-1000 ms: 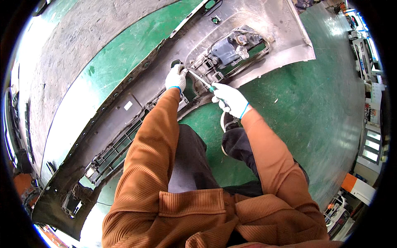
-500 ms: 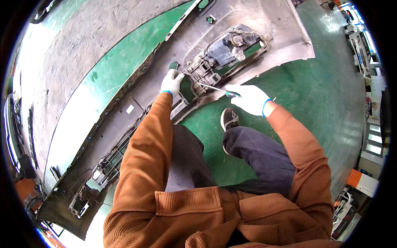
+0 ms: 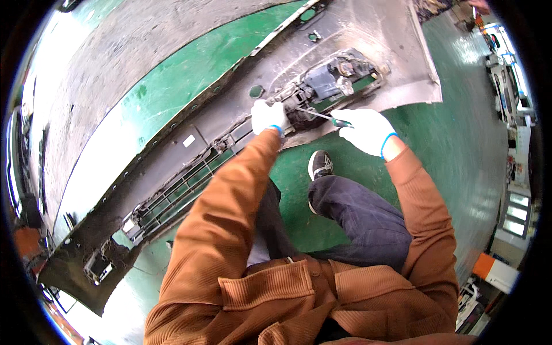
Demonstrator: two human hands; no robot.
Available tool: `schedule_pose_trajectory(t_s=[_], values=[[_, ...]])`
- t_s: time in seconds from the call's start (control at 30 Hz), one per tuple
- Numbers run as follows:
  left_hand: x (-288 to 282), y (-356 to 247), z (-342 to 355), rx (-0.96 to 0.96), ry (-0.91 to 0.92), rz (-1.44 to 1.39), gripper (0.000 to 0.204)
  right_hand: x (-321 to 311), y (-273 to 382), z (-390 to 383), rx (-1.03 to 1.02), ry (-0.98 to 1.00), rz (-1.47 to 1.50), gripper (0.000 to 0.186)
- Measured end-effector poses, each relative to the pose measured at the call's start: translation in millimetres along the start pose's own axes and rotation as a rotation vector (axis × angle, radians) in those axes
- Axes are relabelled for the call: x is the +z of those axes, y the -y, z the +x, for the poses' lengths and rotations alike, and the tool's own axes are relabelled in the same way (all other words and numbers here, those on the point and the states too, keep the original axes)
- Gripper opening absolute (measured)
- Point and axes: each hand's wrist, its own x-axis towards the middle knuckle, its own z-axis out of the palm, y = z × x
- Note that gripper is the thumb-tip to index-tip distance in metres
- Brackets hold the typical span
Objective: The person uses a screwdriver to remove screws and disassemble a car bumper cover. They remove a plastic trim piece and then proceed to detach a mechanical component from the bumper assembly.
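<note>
A large grey car bumper cover [image 3: 172,152] lies with its inner face up, slanting from lower left to upper right. A long black grille [image 3: 184,192] is set along its near edge. My left hand [image 3: 268,117], in a white glove, is closed at the grille's upper right end; its fingertips are hidden. My right hand [image 3: 368,131], also gloved, grips a screwdriver [image 3: 342,123] by its green handle. The shaft points left, its tip at the bracket beside my left hand. Right of the bracket, a dark fog lamp [image 3: 325,80] sits in its housing.
My shoe [image 3: 321,165] stands on the green floor [image 3: 299,207] close to the bumper's near edge. At the top right, a person's patterned sleeve [image 3: 432,8] shows beyond the bumper. Car parts and an orange-and-white box [image 3: 495,272] line the right side.
My left hand has moved right, from beside the round hole to the grille end by the bracket. The bumper sits farther right in view; the screwdriver has stayed at the bracket.
</note>
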Motion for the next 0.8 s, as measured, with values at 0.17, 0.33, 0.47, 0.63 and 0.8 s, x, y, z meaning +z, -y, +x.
schedule_pose_trajectory(t_s=[0.17, 0.33, 0.47, 0.63, 0.8], values=[[67, 29, -20, -0.155, 0.144, -0.428, 0.067, -20, 6, 16, -0.102, 0.002, 0.021, 0.043], [83, 32, -7, -0.073, 0.108, -0.392, 0.056, -21, 10, 13, -0.054, 0.043, 0.114, 0.042], [93, 41, 3, -0.063, 0.112, -0.361, 0.050, -26, 17, 17, -0.060, 0.068, -0.045, 0.042], [98, 36, 7, 0.111, 0.162, -0.295, 0.036, -8, 4, 20, -0.072, 0.072, -0.064, 0.045], [122, 42, 12, -0.155, 0.201, -0.981, 0.034, -2, 8, 23, -0.016, 0.044, -0.177, 0.044]])
